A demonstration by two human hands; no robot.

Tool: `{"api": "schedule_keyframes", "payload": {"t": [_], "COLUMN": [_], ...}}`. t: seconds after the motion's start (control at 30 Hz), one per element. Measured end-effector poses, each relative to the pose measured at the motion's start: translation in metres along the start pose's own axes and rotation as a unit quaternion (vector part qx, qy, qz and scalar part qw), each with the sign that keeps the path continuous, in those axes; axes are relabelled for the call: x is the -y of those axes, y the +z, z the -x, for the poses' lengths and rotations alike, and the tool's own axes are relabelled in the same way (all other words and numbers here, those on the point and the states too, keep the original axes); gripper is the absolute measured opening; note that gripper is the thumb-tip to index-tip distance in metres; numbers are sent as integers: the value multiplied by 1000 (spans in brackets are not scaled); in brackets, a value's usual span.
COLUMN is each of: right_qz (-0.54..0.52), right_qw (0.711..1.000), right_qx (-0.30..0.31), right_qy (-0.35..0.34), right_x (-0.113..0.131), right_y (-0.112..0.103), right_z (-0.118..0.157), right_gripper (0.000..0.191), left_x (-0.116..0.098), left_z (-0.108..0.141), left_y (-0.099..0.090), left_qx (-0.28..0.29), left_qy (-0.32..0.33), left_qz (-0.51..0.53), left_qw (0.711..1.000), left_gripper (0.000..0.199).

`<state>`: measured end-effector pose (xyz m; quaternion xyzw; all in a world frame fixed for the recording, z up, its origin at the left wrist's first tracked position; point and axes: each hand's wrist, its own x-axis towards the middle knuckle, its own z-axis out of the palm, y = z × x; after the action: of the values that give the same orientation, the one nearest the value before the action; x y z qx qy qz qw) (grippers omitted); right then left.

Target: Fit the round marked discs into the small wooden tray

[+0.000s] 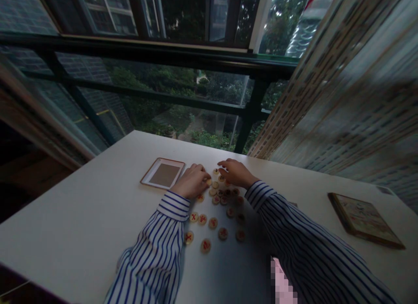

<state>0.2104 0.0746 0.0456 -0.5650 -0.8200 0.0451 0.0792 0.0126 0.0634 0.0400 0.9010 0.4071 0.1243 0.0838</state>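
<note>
Round wooden xiangqi pieces with red or dark characters lie loosely on the white table (98,199). My left hand (192,180) is curled at the far side of the group, its fingers closed on a pale xiangqi piece (208,182). Opposite it, my right hand (239,172) hovers low over the pieces, fingers bent and apart, holding nothing that I can see. By its fingertips is a piece with a dark mark (216,170). Nearer to me are red-marked pieces (205,245). The right hand and forearm partly cover some pieces.
A shallow rectangular tray or lid (152,184) sits just left of my left hand. At the right lies a flat box with a picture on it (367,219). Beyond the table are a dark railing (163,96) and windows, with a curtain (326,99) on the right.
</note>
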Motion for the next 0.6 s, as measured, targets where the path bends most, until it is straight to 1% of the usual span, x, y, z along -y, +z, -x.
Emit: {"api": "schedule_keyframes", "payload": {"t": [0.2,0.33,0.47,0.53,0.6], "right_qz": [-8,-18,-32,-40,-47], "right_qw": [1000,999,998,997,996], "right_qx": [-11,-26,-53,-67,-79], "right_qy": [1,4,-7,-11,-14], "right_x": [1,6,10,12,14], "right_y": [-5,-10,-15,-16,-18], "right_z": [4,6,10,11,12], "right_gripper": [36,36,34,33,32], "left_x": [2,1,-1,-3,-4], "left_z": [-3,-5,-6,-7,-7], "left_y": [-7,-11,-14,-16,-18], "left_qx": [-98,-148,-160,-150,-140], "left_qy": [18,1,-57,-85,-102], "left_qz": [68,141,246,315,389], "left_qw": [993,979,954,933,905], "left_gripper": [23,26,30,33,37]}}
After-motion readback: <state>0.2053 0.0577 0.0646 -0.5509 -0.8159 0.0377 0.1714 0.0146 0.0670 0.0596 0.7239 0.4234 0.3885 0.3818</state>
